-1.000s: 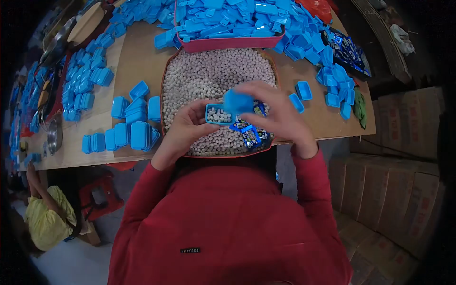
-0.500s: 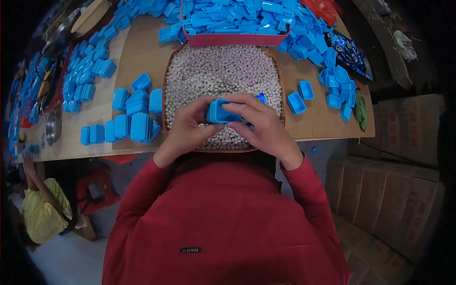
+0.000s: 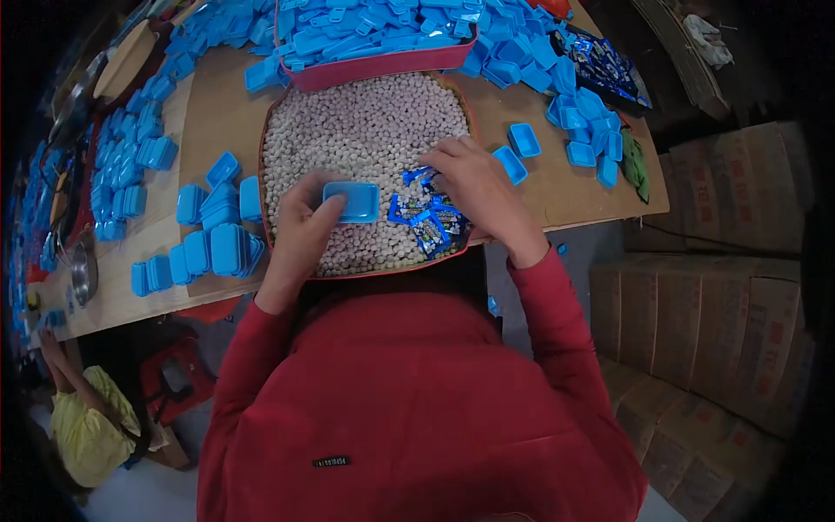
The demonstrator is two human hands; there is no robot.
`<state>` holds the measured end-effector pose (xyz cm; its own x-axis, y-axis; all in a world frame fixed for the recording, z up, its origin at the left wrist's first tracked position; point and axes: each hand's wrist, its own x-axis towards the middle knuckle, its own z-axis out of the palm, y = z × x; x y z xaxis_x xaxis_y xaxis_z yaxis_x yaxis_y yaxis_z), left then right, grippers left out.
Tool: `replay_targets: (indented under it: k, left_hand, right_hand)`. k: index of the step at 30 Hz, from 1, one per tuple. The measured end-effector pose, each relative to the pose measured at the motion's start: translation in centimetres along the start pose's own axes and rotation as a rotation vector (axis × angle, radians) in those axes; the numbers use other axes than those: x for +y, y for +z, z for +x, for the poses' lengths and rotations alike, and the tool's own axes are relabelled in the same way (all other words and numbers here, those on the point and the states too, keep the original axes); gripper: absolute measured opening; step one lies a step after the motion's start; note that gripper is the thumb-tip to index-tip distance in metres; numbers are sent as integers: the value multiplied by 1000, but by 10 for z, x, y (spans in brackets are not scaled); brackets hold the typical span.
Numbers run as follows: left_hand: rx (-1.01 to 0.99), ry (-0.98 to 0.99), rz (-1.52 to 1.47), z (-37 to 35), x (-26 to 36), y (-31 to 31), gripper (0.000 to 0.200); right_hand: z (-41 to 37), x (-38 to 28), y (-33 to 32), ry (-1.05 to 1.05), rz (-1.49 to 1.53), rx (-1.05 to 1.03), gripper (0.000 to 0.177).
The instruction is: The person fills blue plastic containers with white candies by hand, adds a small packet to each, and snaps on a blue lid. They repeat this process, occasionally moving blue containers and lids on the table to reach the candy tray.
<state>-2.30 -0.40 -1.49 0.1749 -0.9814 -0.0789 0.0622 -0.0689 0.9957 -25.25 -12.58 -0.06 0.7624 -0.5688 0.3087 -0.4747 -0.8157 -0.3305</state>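
My left hand [image 3: 302, 228] is closed on a small blue plastic box [image 3: 358, 209], with the thumb over its near edge. The box is held over a tray of small pale pellets [image 3: 365, 113]. Several small shiny blue packets [image 3: 428, 233] lie on the pellets at the tray's right side. My right hand [image 3: 477, 190] reaches over them, its fingers curled and closed on a blue packet [image 3: 416, 177] at the upper end of the group. The thumb is partly hidden.
Behind the pellets stands a pink-rimmed tray [image 3: 383, 68] heaped with blue box parts. Stacked blue boxes [image 3: 228, 250] stand to the left, loose open boxes [image 3: 524, 139] to the right. A dark tray of packets [image 3: 604, 65] is farther right. Cartons [image 3: 696, 322] stand beside the table.
My right hand has left the blue box and moved right to the packets, which are now uncovered. My left hand keeps the box, now tilted differently. The whole view has shifted.
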Motion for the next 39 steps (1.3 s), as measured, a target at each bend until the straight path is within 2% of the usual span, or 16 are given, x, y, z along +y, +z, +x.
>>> replay_targets:
  k: [3,8,10,16,20,23,26,29,30,33,37,39]
  left_hand:
    - [20,-61,-23,-2,11,2,18]
    - [5,-83,-38,-3,16,2,22]
    - [-6,-27,-77,-1,5,-1,22]
    - [-3,-37,-109,0,7,0,29]
    - [-10,3,-114,0,3,-1,33]
    - [-32,2,-123,-2,6,1,32]
    - [-39,-5,-142,-2,6,0,33]
    - [-38,-15,-218,-4,8,-4,34]
    - [-41,-18,-252,-4,8,-4,35]
    - [-138,-80,-598,-2,7,-14,39]
    - [-155,-82,-677,-3,6,-19,39]
    - [-156,-74,-621,-6,9,-19,39]
  right_hand:
    - [4,4,-6,5,116,4,21]
    - [6,2,-18,322,463,103,15]
    - [4,8,-14,417,616,134,16]
    - [8,12,-7,444,826,233,14]
    - [21,-19,-18,414,1122,0,12]
    - [34,-43,2,346,1052,-79,10]
    - [38,-56,-4,368,1127,32,11]
    - [19,-30,-11,308,301,167,16]
    - [12,-32,-14,409,114,76,17]
    - [1,-30,4,290,-84,30,14]
    - [1,-34,18,293,37,56,10]
    - [4,-38,16,308,94,62,8]
